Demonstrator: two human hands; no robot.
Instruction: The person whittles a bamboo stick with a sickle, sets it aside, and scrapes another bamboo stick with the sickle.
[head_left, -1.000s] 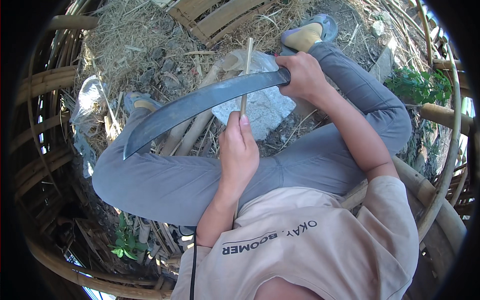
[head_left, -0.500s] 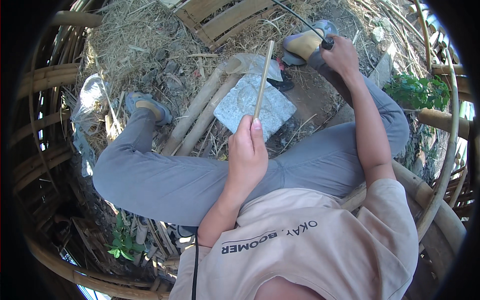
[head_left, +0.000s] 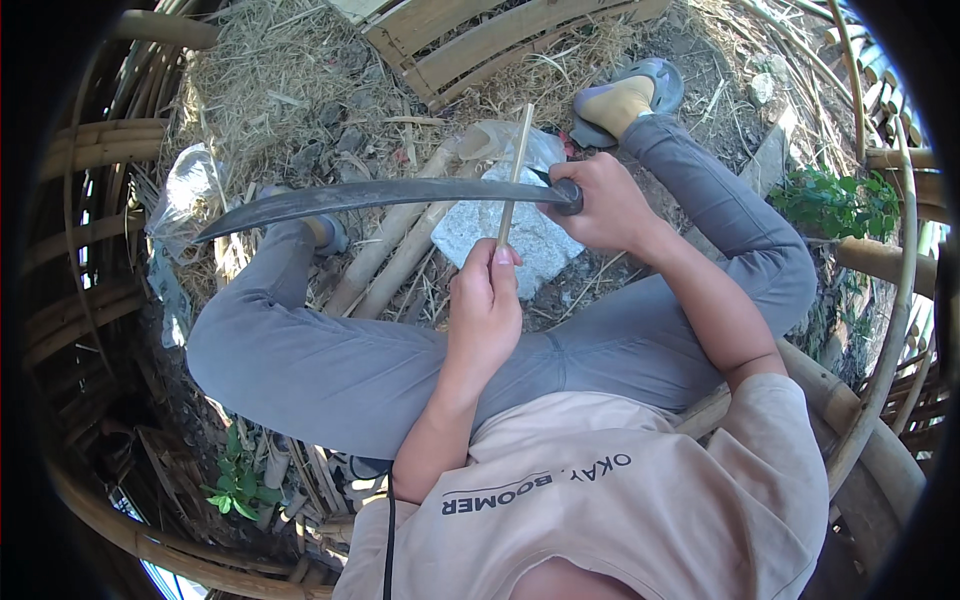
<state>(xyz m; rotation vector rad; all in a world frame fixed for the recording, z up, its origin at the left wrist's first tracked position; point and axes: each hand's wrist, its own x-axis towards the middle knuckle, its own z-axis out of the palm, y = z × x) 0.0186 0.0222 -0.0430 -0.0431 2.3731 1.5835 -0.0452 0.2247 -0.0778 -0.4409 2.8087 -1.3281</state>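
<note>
My left hand (head_left: 482, 310) is closed around the lower end of a thin, pale bamboo strip (head_left: 521, 140), which stands nearly upright in front of me. In my right hand (head_left: 612, 205) is the dark handle of a machete. The long, curved grey blade (head_left: 340, 199) points left and crosses the strip above my left hand; I cannot tell whether blade and strip touch. Below both lies a pale, rough stone slab (head_left: 545, 255), partly hidden by my hands.
Two bamboo poles (head_left: 400, 245) lie left of the slab. A wooden slatted crate (head_left: 480, 50) stands at the far side. Crumpled clear plastic (head_left: 190, 190) and dry straw (head_left: 270, 90) cover the ground at left. Green leaves (head_left: 835, 192) grow at right, beside curved bamboo.
My right hand has come nearer and to the left, swinging the machete blade from pointing away to lying across the strip. The strip's top has shifted slightly left and nearer.
</note>
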